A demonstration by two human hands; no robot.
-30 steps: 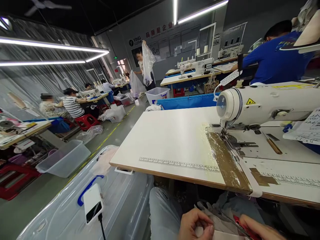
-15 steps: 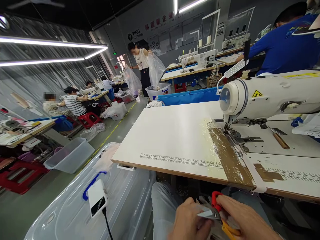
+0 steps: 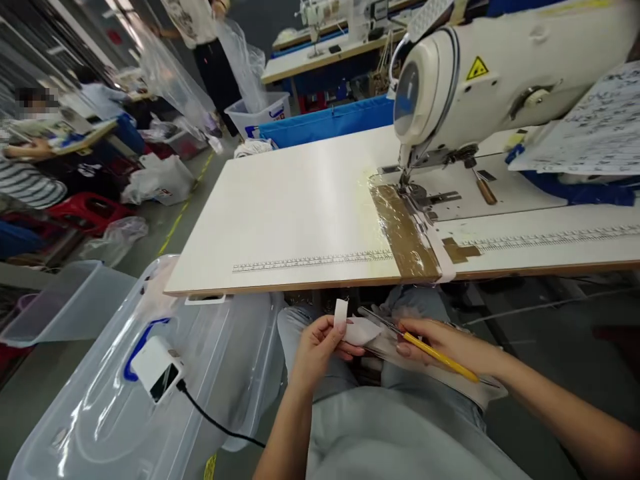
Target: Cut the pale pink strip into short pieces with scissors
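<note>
My left hand (image 3: 316,347) is closed, with a short white strip (image 3: 341,312) pinched between thumb and fingers and standing up above the thumb. More white material (image 3: 364,329) extends to the right of these fingers. My right hand (image 3: 443,343) grips scissors (image 3: 434,355), seen nearly edge-on. Their yellow handle lies across the hand and the metal blades point up and left, towards the white material. Thin, sheer whitish material hangs below both hands over my lap; its shape is blurred. Both hands are just in front of the table edge.
A white sewing table (image 3: 280,213) with a printed ruler carries a sewing machine (image 3: 465,80) and a wooden-handled tool (image 3: 486,191). At left, a white device (image 3: 157,368) with a black cable lies on a clear lidded bin (image 3: 210,427). Co-workers are further back.
The view has tilted down and turned right. The hands have moved apart; the scissors have turned, showing the yellow handle, and the white strip now shows in my left hand.
</note>
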